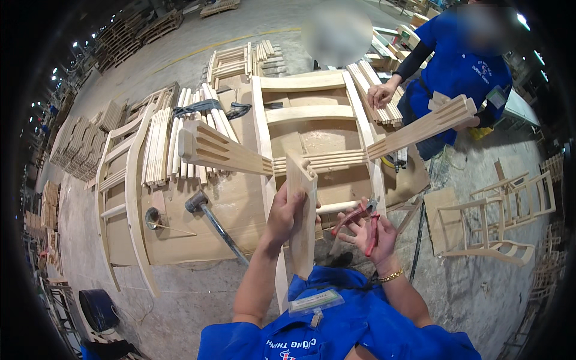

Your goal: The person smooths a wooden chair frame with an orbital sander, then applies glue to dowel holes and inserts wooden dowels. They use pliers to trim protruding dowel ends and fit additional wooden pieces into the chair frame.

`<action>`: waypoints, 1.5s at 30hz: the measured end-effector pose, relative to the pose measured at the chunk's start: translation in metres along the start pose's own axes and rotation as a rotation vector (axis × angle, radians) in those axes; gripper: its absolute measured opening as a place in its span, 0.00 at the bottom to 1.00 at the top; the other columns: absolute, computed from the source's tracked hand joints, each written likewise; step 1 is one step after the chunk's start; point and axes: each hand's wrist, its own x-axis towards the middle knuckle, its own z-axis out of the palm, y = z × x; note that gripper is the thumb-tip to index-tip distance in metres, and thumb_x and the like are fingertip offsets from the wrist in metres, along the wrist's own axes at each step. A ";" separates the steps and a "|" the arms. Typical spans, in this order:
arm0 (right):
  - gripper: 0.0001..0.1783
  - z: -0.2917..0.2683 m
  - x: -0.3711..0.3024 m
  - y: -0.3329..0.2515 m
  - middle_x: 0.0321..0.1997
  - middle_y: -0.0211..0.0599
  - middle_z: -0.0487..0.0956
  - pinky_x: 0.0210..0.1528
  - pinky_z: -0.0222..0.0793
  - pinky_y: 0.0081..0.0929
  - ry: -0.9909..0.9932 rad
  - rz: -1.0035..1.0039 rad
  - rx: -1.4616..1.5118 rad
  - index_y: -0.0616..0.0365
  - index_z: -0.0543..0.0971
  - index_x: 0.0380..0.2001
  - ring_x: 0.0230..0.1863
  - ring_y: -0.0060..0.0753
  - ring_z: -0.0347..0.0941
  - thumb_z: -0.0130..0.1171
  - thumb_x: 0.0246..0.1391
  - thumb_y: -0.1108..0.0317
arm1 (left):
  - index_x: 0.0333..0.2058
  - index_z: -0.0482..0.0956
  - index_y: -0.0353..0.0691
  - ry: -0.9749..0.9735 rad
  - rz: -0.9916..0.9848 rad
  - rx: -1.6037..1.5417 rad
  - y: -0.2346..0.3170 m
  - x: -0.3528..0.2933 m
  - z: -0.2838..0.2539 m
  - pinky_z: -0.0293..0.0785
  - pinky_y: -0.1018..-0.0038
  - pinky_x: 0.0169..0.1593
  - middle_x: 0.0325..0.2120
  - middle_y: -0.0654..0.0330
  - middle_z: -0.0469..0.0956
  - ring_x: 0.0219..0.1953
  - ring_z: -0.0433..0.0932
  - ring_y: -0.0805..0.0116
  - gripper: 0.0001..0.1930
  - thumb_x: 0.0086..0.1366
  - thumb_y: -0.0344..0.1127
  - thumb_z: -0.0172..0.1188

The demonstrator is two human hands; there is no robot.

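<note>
My left hand [282, 217] is wrapped round a pale wooden rail [302, 240], held upright in front of me. A pair of pliers with red handles [372, 234] lies in my right hand [385, 241], jaws pointing away from me; the palm faces up and the fingers are partly curled. Just beyond my hands a wooden chair frame [309, 113] rests on the worktable, with slats and crosspieces between two long posts. Two grooved rails, a left one [225, 147] and a right one [423, 128], stick out from its posts.
A hammer [207, 210], a small pot with a stick [153, 218] and another chair frame [126, 174] lie on the cardboard-covered table [174, 246] at left. Tied wooden sticks [204, 114] lie behind. A co-worker in blue [462, 72] stands far right. Chair frames [486, 222] stand on the floor.
</note>
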 end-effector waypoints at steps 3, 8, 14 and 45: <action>0.30 -0.018 -0.018 0.025 0.56 0.46 0.71 0.56 0.65 0.50 0.059 0.001 0.089 0.54 0.68 0.57 0.59 0.51 0.66 0.51 0.58 0.46 | 0.48 0.67 0.35 0.029 -0.028 0.007 -0.003 0.007 -0.003 0.78 0.74 0.28 0.28 0.55 0.76 0.27 0.78 0.69 0.21 0.71 0.49 0.47; 0.22 -0.048 -0.036 0.047 0.50 0.46 0.75 0.45 0.71 0.36 0.349 0.198 -0.096 0.56 0.70 0.49 0.47 0.42 0.74 0.46 0.63 0.50 | 0.41 0.71 0.34 0.161 0.022 0.033 0.000 0.025 -0.006 0.78 0.71 0.28 0.27 0.53 0.77 0.24 0.79 0.64 0.22 0.72 0.51 0.42; 0.19 -0.049 -0.048 0.039 0.48 0.46 0.76 0.36 0.73 0.37 0.510 0.104 -0.278 0.56 0.69 0.51 0.42 0.41 0.77 0.47 0.60 0.58 | 0.46 0.66 0.35 -0.021 0.130 -0.133 -0.005 0.023 -0.005 0.78 0.71 0.30 0.28 0.52 0.76 0.26 0.80 0.64 0.22 0.71 0.52 0.45; 0.22 -0.016 -0.062 0.014 0.49 0.42 0.74 0.43 0.69 0.24 0.504 -0.254 -0.675 0.66 0.70 0.50 0.42 0.30 0.74 0.52 0.48 0.76 | 0.45 0.65 0.31 -0.500 -0.016 -0.438 -0.047 0.005 0.025 0.80 0.64 0.32 0.29 0.44 0.76 0.29 0.80 0.51 0.28 0.67 0.57 0.46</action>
